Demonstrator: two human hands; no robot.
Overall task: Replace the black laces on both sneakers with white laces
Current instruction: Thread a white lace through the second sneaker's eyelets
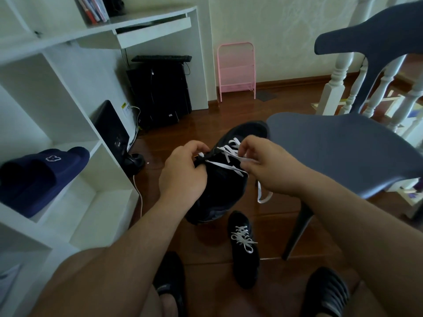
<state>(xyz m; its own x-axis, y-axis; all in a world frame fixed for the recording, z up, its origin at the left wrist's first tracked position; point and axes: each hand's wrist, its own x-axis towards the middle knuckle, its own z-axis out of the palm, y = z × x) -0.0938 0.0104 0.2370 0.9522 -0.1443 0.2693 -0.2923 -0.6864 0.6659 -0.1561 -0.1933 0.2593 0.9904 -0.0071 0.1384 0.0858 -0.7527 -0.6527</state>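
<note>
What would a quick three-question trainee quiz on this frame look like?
1. True or false: the sneaker on the floor already has a tied white lace.
2. Which hand pinches the white lace? A left hand, B right hand
3. Fill in: the held sneaker is in front of a grey ___.

Key: 1 true; 2 B; 3 chair.

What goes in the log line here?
left hand grips held black sneaker | right hand pinches white lace | floor sneaker laced
</note>
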